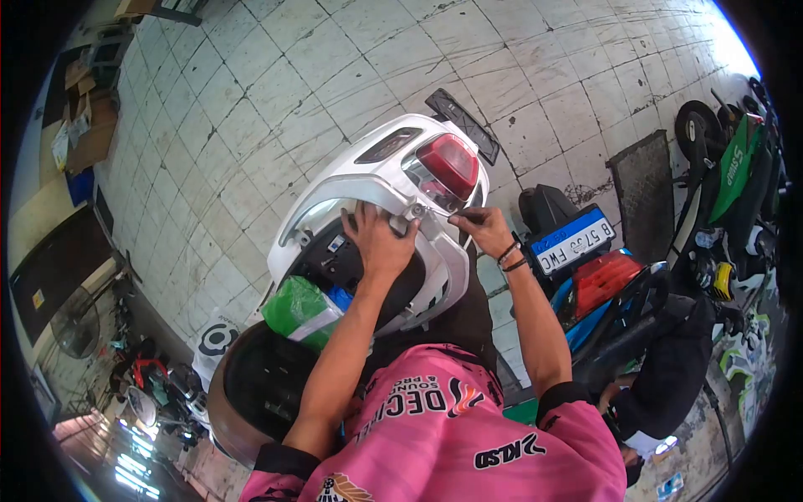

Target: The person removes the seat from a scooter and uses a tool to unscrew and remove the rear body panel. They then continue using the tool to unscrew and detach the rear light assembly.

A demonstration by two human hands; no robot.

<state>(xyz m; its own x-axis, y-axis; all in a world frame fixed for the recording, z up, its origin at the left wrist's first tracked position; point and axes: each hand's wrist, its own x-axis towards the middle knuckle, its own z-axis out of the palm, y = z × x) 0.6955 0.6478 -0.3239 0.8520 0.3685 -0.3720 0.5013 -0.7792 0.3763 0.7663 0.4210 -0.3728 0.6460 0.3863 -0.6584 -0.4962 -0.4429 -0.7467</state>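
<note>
The white tail of a scooter (335,186) stands in front of me, with a red tail light (449,164) and a silver grab rail (355,189) curving around it. My left hand (381,241) lies with fingers spread over the dark storage compartment (330,272), its fingertips against the inner side of the rail. Beside the bolt (418,211) on the rail, my right hand (487,230) is pinched; a thin piece seems to lie at its fingertips, too small to name. In the compartment, a green plastic bag (299,305) sits below my left forearm.
A brown helmet (224,402) with a dark visor is at my left. Close on my right stands another scooter with a licence plate (573,240); a person in a dark sleeve (673,376) is beyond it. Further right is a green motorbike (736,167). White floor tiles (276,84) stretch ahead.
</note>
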